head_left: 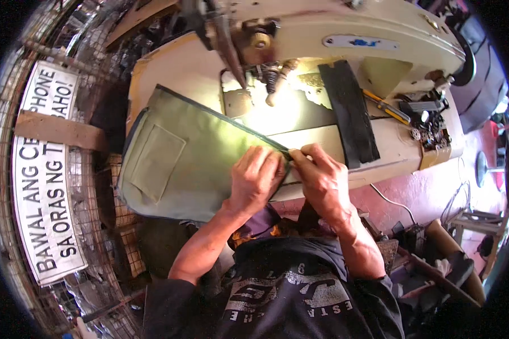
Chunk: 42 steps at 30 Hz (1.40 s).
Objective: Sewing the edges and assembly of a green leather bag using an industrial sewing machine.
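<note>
A grey-green fabric panel (pixel 201 161) with dark edge binding and a sewn-on rectangular patch pocket (pixel 158 161) lies across the left front of the sewing machine table. My left hand (pixel 258 174) is closed on the panel's right end, fingers curled at the bound edge. Right beside it, my right hand (pixel 322 178) pinches the same corner, thumb and fingers pressed together on the dark binding. My fingers hide the exact corner. The lit needle area of the sewing machine (pixel 271 85) is just beyond both hands, apart from the panel's held corner.
A black fabric strip (pixel 350 113) lies right of the needle area. Beside it are a yellow-handled screwdriver (pixel 387 107) and a cluster of small metal parts (pixel 432 127). A wire mesh wall with a white sign (pixel 51 175) stands at left. Stools and rolled material are at lower right.
</note>
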### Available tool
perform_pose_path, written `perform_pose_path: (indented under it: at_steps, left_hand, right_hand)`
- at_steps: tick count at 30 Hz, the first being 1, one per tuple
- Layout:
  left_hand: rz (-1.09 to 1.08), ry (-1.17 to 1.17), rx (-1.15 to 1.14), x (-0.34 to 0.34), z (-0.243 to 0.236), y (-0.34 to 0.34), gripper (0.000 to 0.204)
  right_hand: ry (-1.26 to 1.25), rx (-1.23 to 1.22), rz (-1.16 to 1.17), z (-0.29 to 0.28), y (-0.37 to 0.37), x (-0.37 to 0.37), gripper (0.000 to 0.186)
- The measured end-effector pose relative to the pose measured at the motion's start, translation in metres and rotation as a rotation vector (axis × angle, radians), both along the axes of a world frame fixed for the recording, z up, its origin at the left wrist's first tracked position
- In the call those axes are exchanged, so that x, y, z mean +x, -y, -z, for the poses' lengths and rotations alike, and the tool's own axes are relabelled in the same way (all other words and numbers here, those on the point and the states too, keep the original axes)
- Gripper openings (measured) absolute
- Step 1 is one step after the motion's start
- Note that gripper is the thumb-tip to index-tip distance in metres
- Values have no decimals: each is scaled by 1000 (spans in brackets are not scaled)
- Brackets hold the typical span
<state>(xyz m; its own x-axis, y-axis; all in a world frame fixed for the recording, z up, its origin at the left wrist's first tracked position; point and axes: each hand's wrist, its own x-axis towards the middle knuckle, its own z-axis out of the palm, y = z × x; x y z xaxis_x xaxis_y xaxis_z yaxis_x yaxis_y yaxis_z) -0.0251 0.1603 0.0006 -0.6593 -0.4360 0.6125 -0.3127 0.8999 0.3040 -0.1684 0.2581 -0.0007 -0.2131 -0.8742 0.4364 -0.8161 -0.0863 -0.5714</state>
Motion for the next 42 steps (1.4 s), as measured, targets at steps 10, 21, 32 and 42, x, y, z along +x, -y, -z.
perform_pose_path:
  at_steps: [10, 21, 32, 42]
  left_hand:
    - [249, -114, 107, 63, -31, 23, 13]
    - [-788, 351, 135, 243, -33, 148, 46]
    - [-895, 217, -276, 222, 1, 120, 47]
    - [-884, 86, -111, 222, -1, 120, 29]
  right_hand:
    - [-20, 30, 686, 9, -64, -125, 28]
    - [-400, -19, 684, 60, -60, -155, 41]
    - [-97, -389, 161, -74, 1, 56, 42]
    - [244, 431, -1492, -71, 2, 147, 56]
